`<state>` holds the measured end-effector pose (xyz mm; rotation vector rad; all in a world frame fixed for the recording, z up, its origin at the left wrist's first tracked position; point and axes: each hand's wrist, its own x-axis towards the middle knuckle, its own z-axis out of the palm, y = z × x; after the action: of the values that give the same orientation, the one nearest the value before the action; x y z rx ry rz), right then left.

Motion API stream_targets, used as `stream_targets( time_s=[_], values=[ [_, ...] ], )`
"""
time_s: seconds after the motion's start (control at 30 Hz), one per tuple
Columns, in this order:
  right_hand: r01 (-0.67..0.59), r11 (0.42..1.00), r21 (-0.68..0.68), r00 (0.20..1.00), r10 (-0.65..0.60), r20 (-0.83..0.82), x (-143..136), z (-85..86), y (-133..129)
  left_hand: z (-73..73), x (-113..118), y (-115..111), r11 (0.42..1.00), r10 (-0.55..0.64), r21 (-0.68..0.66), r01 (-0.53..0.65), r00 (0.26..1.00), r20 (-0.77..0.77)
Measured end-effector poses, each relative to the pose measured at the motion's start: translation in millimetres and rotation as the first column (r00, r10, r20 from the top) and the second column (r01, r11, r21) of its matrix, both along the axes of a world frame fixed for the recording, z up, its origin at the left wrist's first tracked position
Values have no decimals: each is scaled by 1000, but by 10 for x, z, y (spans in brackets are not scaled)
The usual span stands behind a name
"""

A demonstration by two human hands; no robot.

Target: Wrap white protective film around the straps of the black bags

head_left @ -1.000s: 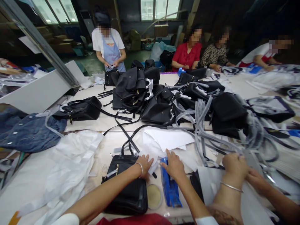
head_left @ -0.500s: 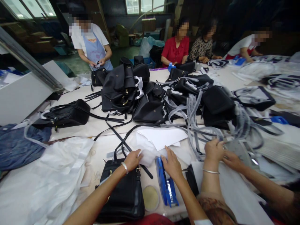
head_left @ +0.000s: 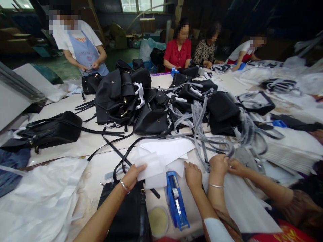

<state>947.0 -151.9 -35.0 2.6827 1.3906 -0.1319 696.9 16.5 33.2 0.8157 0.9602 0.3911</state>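
My left hand [head_left: 134, 174], with a bracelet on its wrist, pinches a thin white translucent sheet [head_left: 150, 165] between thumb and fingers. My right hand [head_left: 193, 174] has its fingers curled closed at the edge of another piece of white sheet [head_left: 177, 166]. Between my arms a blue tape dispenser [head_left: 176, 201] lies with a roll of tape in it. Under my left forearm is a black leather bag [head_left: 126, 208] with its strap stretching away from me. White paper sheets [head_left: 164, 148] lie just beyond my hands.
A co-worker's hands [head_left: 219, 165] work close to my right hand. A heap of black bags [head_left: 113, 94] and wrapped straps [head_left: 199, 117] spreads across the table. A round yellowish disc [head_left: 158, 220] sits by the dispenser. White sheeting [head_left: 47, 195] covers the left. Other people stand at the far side.
The white sheet has been lifted and straightened in my left hand. My right hand's fingers have gone from outstretched to curled. The view has shifted to the right.
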Motion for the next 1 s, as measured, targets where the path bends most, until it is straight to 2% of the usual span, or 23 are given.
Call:
stream_targets(
  time_s=[0.2,0.33,0.43,0.53,0.63,0.7,0.77,0.83,0.9,1.0],
  values=[
    [-89,990,109,996,91,-13,16,60,136,-91,281,37,1000,-9,-18,10,999,38],
    [-116,992,49,990,120,-77,63,44,311,-185,364,56,998,-32,-63,30,999,-41],
    [-150,989,-3,977,148,-151,108,1,349,-242,286,37,996,-6,-84,1,998,-64],
    [-196,980,-29,958,185,-218,158,33,217,-260,102,22,993,50,-103,-61,993,-108],
    [-187,981,-58,949,165,-269,219,234,79,-250,-82,25,986,113,-102,-134,975,-189],
    [-139,990,1,957,134,-258,220,441,105,-240,-155,34,981,150,-88,-174,963,-225],
    [-171,978,116,952,194,-238,151,634,246,-225,-181,46,977,175,-79,-200,954,-242],
    [-302,933,198,909,344,-234,22,746,460,-199,-180,65,973,197,-66,-220,947,-253],
    [-426,882,203,839,469,-276,-125,752,686,-158,-181,95,970,223,-39,-241,940,-260],
    [-496,852,164,772,520,-367,-271,642,955,-85,-228,158,962,265,8,-273,926,-270]
  ],
)
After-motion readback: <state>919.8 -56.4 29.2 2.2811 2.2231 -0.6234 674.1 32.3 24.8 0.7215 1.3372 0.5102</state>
